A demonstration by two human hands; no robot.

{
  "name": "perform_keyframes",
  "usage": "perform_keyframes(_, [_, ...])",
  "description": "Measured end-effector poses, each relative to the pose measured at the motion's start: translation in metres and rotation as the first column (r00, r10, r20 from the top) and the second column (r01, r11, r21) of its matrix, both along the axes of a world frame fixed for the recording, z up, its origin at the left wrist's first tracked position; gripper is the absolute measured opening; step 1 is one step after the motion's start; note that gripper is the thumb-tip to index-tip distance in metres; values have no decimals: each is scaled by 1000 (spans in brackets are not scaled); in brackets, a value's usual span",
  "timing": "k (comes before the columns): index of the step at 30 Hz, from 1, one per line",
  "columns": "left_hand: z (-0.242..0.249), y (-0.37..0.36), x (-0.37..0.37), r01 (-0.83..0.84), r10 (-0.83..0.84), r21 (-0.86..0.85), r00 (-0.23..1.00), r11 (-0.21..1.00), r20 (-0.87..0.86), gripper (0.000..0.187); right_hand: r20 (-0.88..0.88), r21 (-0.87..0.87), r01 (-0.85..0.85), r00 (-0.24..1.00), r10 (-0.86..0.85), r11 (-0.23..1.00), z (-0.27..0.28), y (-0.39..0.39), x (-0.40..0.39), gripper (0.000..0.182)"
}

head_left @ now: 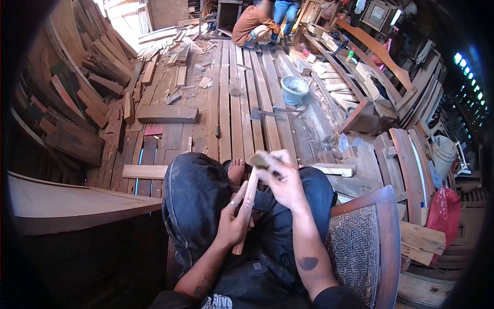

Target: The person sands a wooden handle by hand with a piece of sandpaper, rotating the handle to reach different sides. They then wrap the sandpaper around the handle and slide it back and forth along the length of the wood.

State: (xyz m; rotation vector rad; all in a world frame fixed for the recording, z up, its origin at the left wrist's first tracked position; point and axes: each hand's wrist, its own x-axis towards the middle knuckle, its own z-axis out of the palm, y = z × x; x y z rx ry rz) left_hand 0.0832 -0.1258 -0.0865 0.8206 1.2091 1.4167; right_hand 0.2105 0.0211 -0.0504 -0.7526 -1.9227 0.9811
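Observation:
My left hand [232, 225] is wrapped round a slim wooden stick [239, 246], held slanting up and away over my lap. A ring shows on one of its fingers. At the stick's upper end, my right hand [286, 186] grips a small brownish pad [261, 160], blurred, with the pad right at the wood. Both hands are between my knees, above my dark trousers [195, 193]. A bare foot [236, 171] shows just beyond the stick.
On the plank floor ahead lie a dark-handled tool [217, 132], a hatchet-like tool [256, 114] and a thick timber block [168, 114]. A bucket [294, 90] stands beyond. Another person [254, 26] crouches at the back. A woven-seat chair [353, 250] is at my right.

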Motion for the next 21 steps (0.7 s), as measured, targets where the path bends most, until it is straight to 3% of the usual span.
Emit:
perform_keyframes(1, [0,-1,1,2,-3,9,1000,1000,2,54,43,-17,118,992,-117,993,8,1,-2,45])
perform_keyframes(3, [1,0,2,7,-7,37,1000,999,4,54,57,47,118,991,-121,992,8,2,-3,46])
perform_keyframes(6, [8,-6,0,32,-31,3,999,999,-14,53,-51,28,74,996,-72,997,4,-2,0,44])
perform_keyframes(10, [1,0,2,-26,27,42,1000,999,-5,54,-63,34,121,991,-119,992,9,-5,3,43])
perform_keyframes(13, [0,2,3,-55,52,61,997,997,54,57,21,28,-93,996,92,995,10,-10,-1,43])
perform_keyframes(14, [0,2,3,-60,56,53,996,997,72,57,47,-69,-143,988,146,987,12,-16,-2,42])
perform_keyframes(17, [-3,0,0,-20,18,34,999,999,40,59,93,67,-98,991,92,993,9,-10,-3,42])
perform_keyframes(19, [-1,-1,-1,-15,14,28,1000,999,17,58,30,-19,5,1000,-4,1000,8,-9,-7,41])
perform_keyframes(21, [2,0,1,-34,34,24,999,999,22,56,89,-15,-42,995,43,999,13,-11,-4,42])
